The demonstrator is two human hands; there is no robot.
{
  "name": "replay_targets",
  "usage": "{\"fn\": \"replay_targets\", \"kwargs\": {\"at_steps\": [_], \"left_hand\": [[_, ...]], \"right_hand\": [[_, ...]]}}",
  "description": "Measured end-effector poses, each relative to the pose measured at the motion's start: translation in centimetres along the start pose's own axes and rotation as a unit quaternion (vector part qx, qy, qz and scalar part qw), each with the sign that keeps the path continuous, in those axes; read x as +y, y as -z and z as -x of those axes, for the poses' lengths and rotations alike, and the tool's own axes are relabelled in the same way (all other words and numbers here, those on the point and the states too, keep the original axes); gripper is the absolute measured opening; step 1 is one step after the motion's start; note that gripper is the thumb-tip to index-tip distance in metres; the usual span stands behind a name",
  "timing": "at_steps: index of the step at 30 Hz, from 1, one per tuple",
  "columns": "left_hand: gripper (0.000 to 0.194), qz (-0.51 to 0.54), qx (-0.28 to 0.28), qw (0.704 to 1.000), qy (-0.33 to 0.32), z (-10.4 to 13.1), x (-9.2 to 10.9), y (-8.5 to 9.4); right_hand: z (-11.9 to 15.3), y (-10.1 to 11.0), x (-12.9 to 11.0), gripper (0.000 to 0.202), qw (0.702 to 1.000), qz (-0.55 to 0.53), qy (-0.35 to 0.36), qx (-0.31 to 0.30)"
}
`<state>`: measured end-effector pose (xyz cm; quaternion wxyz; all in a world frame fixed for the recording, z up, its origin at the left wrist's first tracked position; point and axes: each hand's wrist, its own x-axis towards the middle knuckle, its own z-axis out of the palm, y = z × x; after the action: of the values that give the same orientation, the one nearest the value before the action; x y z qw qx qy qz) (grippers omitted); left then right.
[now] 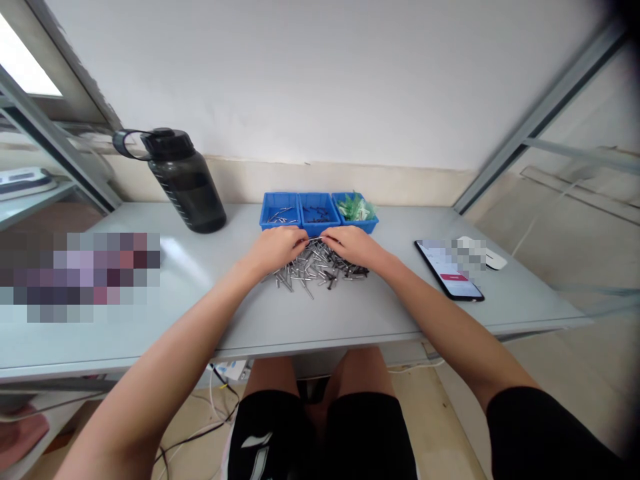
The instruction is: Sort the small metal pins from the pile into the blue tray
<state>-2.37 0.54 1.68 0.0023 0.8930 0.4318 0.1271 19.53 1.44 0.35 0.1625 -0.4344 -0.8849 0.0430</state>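
A loose heap of small metal fasteners [305, 270] lies on the grey table, mostly slim silver pins like rivets or nails, with darker screw-like ones at its right side. Over the heap's far left is my left hand [284, 245], its fingers curled and closed. Mirroring it at the far right, my right hand [353, 243] is also closed, fingertips pressed together. A thin silver pin [315, 239] shows between the two sets of fingertips; whether either hand grips it I cannot tell. Just behind stand three joined blue bins: silver pins in the left bin [281, 223], dark screws in the middle bin [319, 226].
The right bin [367, 227] holds crumpled green plastic [356, 208]. A large dark water bottle [185, 183] stands back left. To the right lie a phone [450, 270] and a white mouse [483, 252]. Something blurred out covers the table's left. Metal frames rise at both sides.
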Motion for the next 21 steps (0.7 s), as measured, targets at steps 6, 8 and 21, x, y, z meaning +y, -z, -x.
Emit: {"fn": "replay_targets", "kwargs": {"at_steps": [6,8,21], "left_hand": [[0.027,-0.004,0.000,1.000,0.001,0.04,-0.08,-0.01],[0.027,-0.005,-0.001,1.000,-0.001,0.03,-0.05,0.00],[0.027,-0.003,0.007,1.000,-0.005,-0.02,-0.12,-0.16]], "right_hand": [[-0.02,-0.06,0.07,0.033,1.000,0.001,0.004,0.001],[-0.02,-0.07,0.07,0.033,1.000,-0.003,0.005,-0.002],[0.00,0.01,0.11,0.033,1.000,-0.005,-0.001,-0.005]]}}
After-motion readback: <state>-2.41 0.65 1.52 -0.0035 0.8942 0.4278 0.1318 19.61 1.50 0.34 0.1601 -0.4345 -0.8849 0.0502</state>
